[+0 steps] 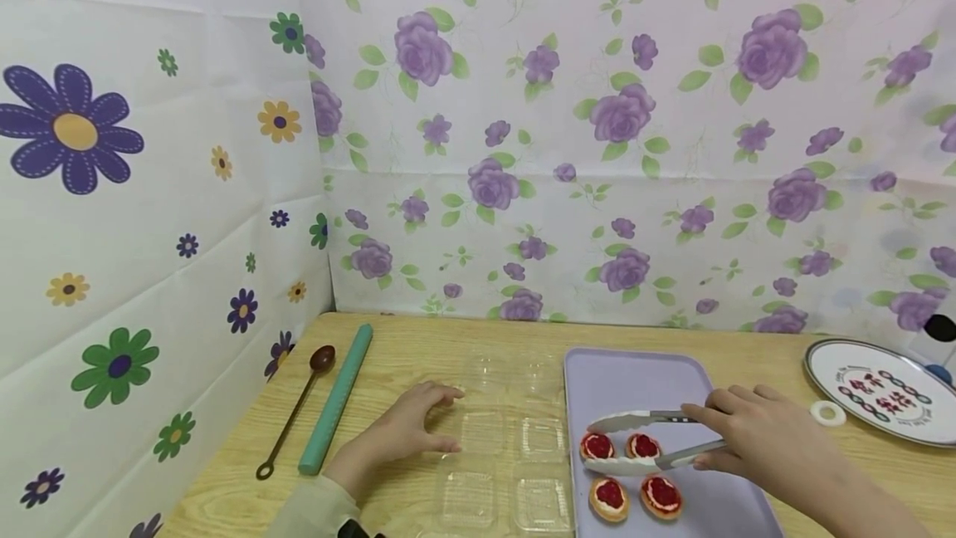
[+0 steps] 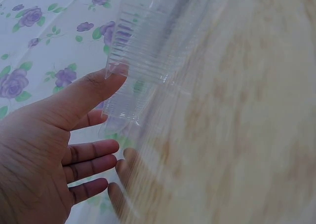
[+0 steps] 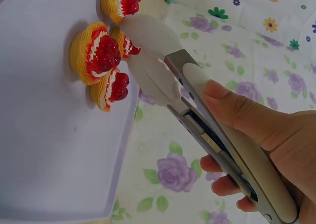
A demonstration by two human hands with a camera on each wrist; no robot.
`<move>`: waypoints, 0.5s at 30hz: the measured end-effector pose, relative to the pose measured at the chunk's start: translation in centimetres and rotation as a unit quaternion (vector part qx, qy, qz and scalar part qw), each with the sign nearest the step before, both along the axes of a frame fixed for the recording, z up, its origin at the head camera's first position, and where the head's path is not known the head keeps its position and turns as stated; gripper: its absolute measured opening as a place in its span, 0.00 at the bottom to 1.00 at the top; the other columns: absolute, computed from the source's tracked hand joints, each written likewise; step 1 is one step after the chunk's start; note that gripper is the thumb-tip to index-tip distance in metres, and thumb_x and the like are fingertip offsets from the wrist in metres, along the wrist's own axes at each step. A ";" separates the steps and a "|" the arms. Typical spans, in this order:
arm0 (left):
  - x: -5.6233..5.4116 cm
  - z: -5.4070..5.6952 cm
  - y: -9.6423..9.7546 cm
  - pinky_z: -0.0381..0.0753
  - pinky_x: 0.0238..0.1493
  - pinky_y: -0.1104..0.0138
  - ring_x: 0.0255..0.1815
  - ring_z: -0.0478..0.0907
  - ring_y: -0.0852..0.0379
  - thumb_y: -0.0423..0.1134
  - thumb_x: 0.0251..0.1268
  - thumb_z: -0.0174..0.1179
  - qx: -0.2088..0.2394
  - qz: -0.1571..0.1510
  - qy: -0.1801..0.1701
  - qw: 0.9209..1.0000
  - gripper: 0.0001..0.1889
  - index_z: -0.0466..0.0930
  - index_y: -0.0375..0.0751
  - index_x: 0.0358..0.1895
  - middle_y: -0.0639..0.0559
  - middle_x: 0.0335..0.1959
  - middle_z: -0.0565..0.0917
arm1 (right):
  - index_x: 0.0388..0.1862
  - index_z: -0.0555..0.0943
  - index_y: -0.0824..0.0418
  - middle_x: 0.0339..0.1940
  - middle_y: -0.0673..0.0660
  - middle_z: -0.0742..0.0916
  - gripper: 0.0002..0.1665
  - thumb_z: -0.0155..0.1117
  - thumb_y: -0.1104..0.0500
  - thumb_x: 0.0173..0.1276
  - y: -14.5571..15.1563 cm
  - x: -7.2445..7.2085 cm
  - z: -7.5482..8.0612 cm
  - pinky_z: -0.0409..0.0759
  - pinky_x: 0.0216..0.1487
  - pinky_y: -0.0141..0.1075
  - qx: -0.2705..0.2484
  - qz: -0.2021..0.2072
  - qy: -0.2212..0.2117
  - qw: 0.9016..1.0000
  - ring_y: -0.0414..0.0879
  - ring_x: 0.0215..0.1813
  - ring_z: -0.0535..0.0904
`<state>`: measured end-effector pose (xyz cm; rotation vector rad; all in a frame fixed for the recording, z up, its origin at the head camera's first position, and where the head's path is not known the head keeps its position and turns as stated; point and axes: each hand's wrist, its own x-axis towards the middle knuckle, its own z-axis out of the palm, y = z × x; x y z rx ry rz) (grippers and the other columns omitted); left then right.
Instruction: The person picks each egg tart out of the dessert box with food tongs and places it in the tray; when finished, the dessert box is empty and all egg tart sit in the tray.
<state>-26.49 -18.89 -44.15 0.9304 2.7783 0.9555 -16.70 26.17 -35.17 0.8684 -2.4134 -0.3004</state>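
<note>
In the head view my right hand (image 1: 769, 430) holds a pair of tongs (image 1: 627, 422) over the lilac tray (image 1: 635, 376). The tong arms are spread, with the tips on either side of a red-topped tart (image 1: 597, 446) at the tray's left. Several such tarts sit grouped there, including a near one (image 1: 661, 496). The right wrist view shows my thumb and fingers around the tongs' handles (image 3: 242, 150). My left hand (image 1: 411, 426) is relaxed, thumb and fingers apart, beside the clear plastic boxes (image 1: 468, 495). In the left wrist view its thumb overlaps a box edge (image 2: 133, 61).
A brown long-handled spoon (image 1: 295, 418) and a green stick (image 1: 338, 401) lie left on the wooden table (image 1: 246, 455). Right of the tray are a white ring (image 1: 827, 413) and a patterned plate (image 1: 889, 384). Flowered sheets (image 1: 568, 106) stand behind and to the left.
</note>
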 end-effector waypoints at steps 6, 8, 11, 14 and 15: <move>-0.1 0.2 0.1 0.70 0.63 0.45 0.60 0.72 0.47 0.55 0.51 0.70 0.002 -0.002 -0.004 1.000 0.38 0.70 0.45 0.65 0.48 0.56 0.77 | 0.46 0.86 0.47 0.29 0.37 0.78 0.33 0.67 0.29 0.45 0.7 0.5 -0.5 0.71 0.31 0.32 -0.015 -0.028 -0.015 0.999 0.32 0.29 0.69; 0.0 0.2 0.1 0.70 0.63 0.45 0.60 0.72 0.47 0.55 0.51 0.70 0.002 -0.004 -0.004 1.000 0.38 0.70 0.44 0.65 0.47 0.56 0.77 | 0.46 0.86 0.47 0.30 0.37 0.78 0.33 0.68 0.30 0.45 0.9 0.7 -0.6 0.72 0.31 0.32 -0.021 -0.038 -0.017 0.999 0.31 0.29 0.69; 0.0 0.2 0.1 0.70 0.62 0.45 0.60 0.72 0.47 0.55 0.51 0.70 0.001 -0.004 -0.001 1.000 0.38 0.70 0.44 0.65 0.47 0.56 0.77 | 0.47 0.86 0.47 0.31 0.37 0.79 0.33 0.69 0.30 0.45 1.1 0.9 -0.9 0.73 0.31 0.33 -0.034 -0.043 -0.015 0.998 0.31 0.29 0.69; 0.0 0.1 0.0 0.70 0.62 0.45 0.59 0.72 0.47 0.56 0.51 0.70 -0.002 -0.003 0.001 1.000 0.38 0.70 0.44 0.65 0.48 0.56 0.77 | 0.47 0.86 0.46 0.31 0.37 0.79 0.33 0.71 0.31 0.44 1.3 1.1 -1.2 0.73 0.31 0.33 -0.048 -0.044 -0.006 0.998 0.31 0.29 0.70; 0.0 0.1 0.0 0.70 0.62 0.45 0.59 0.72 0.47 0.56 0.51 0.70 -0.001 -0.003 -0.001 1.000 0.38 0.70 0.44 0.65 0.48 0.56 0.77 | 0.47 0.86 0.46 0.32 0.38 0.79 0.33 0.71 0.31 0.43 1.3 1.2 -1.3 0.72 0.31 0.33 -0.053 -0.044 -0.002 0.998 0.31 0.29 0.70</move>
